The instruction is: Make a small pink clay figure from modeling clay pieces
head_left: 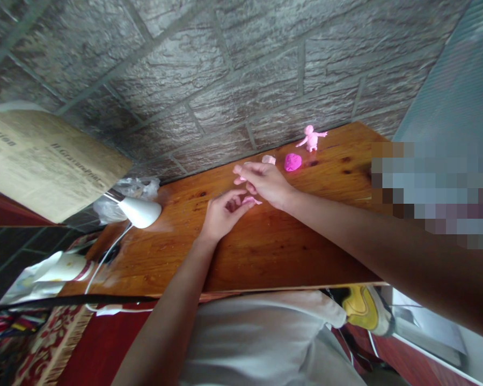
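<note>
My left hand (224,212) is closed, with a thin piece of pink modelling clay (251,200) pinched between thumb and fingers. Just above and to the right, my right hand (268,183) has its fingers pressed together around a small bit of pink, mostly hidden by the fingertips. Behind the right hand lies a pale pink lump (269,160) on the wooden table. Beside it rests a bright magenta lump of clay (293,162). A small pink clay figure (312,139) with outstretched arms stands farther back, near the wall.
A lamp with a printed paper shade (60,166) and white base (140,213) stands left on the wooden table (177,252); a clear plastic bag (145,187) lies behind it. A white cable (104,257) runs over the edge. A stone-patterned wall (257,69) borders the back.
</note>
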The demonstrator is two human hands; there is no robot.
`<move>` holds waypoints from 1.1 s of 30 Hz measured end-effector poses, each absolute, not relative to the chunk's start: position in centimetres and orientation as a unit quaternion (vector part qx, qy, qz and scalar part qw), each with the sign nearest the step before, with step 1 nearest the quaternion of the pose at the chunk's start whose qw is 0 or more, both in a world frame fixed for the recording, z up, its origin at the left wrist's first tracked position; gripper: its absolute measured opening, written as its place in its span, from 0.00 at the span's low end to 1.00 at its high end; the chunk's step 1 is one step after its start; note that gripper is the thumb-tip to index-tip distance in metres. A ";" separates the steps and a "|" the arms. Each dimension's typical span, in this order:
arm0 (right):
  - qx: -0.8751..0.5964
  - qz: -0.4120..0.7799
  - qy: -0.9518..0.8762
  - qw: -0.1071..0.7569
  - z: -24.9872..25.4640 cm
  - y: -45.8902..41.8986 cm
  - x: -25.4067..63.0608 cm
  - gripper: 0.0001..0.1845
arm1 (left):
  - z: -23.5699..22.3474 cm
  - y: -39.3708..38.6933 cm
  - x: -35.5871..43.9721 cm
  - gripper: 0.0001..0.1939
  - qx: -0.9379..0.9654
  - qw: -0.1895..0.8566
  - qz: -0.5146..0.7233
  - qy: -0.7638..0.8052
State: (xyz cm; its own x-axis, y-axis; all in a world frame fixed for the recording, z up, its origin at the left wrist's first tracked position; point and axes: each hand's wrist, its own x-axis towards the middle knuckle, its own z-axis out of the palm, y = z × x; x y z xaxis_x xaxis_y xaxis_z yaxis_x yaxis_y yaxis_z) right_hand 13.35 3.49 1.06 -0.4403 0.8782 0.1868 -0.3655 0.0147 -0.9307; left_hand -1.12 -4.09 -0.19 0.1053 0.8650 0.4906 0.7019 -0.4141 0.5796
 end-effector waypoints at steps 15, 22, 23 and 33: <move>-0.253 0.704 -0.454 0.485 1.2 3.6 13.2 0.08 | -0.3 -3.9 -1.2 0.10 0.725 0.058 0.407 0.552; -0.234 0.639 -0.548 0.487 1.2 3.5 13.1 0.17 | -0.4 -3.9 -1.3 0.09 0.726 0.082 0.401 0.553; -0.233 0.626 -0.562 0.487 1.2 3.4 13.1 0.18 | -0.5 -3.9 -1.3 0.09 0.726 0.085 0.406 0.548; -0.236 0.564 -0.621 0.491 0.5 3.2 13.1 0.07 | -0.4 -4.0 -1.3 0.24 0.686 0.081 0.500 0.522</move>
